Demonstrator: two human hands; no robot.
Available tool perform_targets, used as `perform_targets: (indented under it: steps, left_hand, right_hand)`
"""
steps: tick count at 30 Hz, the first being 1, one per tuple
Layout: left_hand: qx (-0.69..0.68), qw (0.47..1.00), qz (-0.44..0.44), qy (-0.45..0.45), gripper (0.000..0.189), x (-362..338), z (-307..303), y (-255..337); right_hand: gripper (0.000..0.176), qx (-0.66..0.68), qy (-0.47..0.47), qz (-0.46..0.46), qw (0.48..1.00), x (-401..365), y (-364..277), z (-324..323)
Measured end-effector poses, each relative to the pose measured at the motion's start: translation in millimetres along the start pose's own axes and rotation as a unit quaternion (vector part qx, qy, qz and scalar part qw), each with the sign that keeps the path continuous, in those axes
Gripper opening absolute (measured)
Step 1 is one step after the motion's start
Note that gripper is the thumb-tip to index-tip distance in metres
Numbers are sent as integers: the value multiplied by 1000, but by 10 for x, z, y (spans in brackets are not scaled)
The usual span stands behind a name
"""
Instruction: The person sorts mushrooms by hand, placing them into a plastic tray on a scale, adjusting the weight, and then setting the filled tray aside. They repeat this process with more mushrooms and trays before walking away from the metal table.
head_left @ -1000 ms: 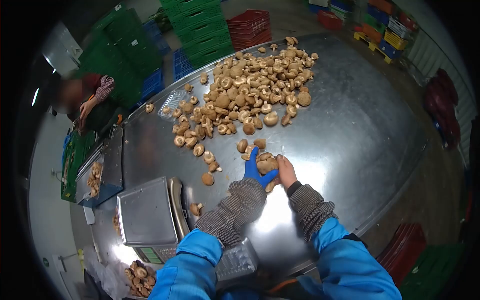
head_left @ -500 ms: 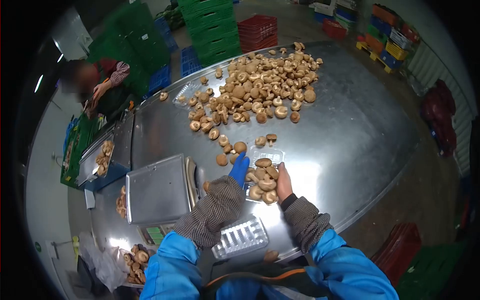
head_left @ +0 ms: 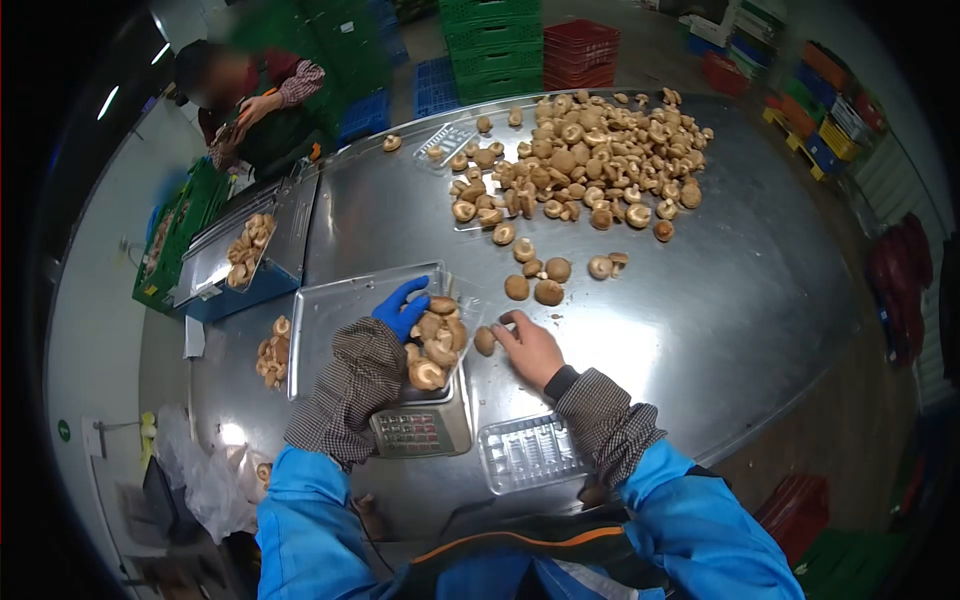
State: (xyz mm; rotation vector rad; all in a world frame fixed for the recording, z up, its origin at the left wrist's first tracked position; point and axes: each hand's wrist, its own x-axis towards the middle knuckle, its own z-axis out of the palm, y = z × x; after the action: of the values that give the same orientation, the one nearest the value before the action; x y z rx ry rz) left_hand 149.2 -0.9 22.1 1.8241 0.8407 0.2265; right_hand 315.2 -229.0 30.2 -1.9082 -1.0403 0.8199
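Note:
My left hand (head_left: 402, 310), in a blue glove, grips the far left side of a clear plastic tray (head_left: 462, 312) filled with brown mushrooms (head_left: 437, 345). The tray is over the right part of the metal platter (head_left: 335, 300) of a weighing scale, whose keypad (head_left: 412, 432) faces me. My bare right hand (head_left: 532, 350) is just right of the scale, fingers slightly parted and curved. A single mushroom (head_left: 485, 341) lies right at its fingertips. Nearer to me, a second clear tray (head_left: 533, 452) with nothing in it lies under my right forearm.
A large mushroom heap (head_left: 610, 160) covers the far side of the metal table (head_left: 740, 300), with several loose ones (head_left: 540, 280) nearer. At left, another person (head_left: 265, 105) works beside a machine holding packed mushrooms (head_left: 250, 250). Green crates (head_left: 492, 50) and red crates (head_left: 580, 55) stand behind.
My left hand has carried the filled tray leftward onto the scale. The right hand has let go of the tray and is now beside a lone mushroom. The view has swung left.

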Motion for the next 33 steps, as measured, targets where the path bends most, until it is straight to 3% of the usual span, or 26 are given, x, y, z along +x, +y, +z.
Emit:
perform_targets:
  steps: [1, 5, 8, 11, 13, 15, 19, 21, 26, 29, 31, 33]
  left_hand:
    - [36, 999, -3, -3, 50, -45, -152, 5]
    - [181, 982, 44, -25, 53, -63, -453, 20]
    - [198, 974, 108, -2, 59, -67, -577, -4]
    - [94, 979, 133, 121, 80, -272, -632, -86]
    - [179, 967, 129, 131, 95, -602, -524, 106]
    - [232, 958, 110, 128, 107, -796, -349, 208]
    - [308, 945, 43, 99, 117, -842, -186, 316]
    - [308, 947, 38, 83, 118, -774, -211, 260]
    - [312, 937, 158, 24, 120, -565, -767, -125]
    - [287, 942, 173, 7, 123, -510, -809, -158]
    - [250, 953, 171, 24, 124, -530, -791, -165]
    - [231, 957, 160, 76, 126, -591, -745, -238]
  right_hand:
    - [45, -142, 52, -59, 987, 93, 129, 34]
    - [54, -280, -25, -16, 959, 250, 170, 168]
    - [52, -212, -53, -58, 974, 504, 433, 419]
    - [46, -118, -9, -79, 990, 604, 457, 354]
    - [48, -7, 47, -49, 998, 662, 320, 186]
    - [51, 68, 78, -95, 990, 732, 55, 82]
    - [47, -55, 52, -213, 974, 723, -669, 205]
    - [44, -196, 79, -285, 935, 805, -656, 424]
    - [48, -272, 52, -271, 922, 664, -562, 448]
    - [50, -314, 122, -174, 925, 727, -260, 161]
    - [45, -395, 189, -137, 889, 764, 22, -173]
    - [29, -419, 166, -89, 888, 749, 340, -358]
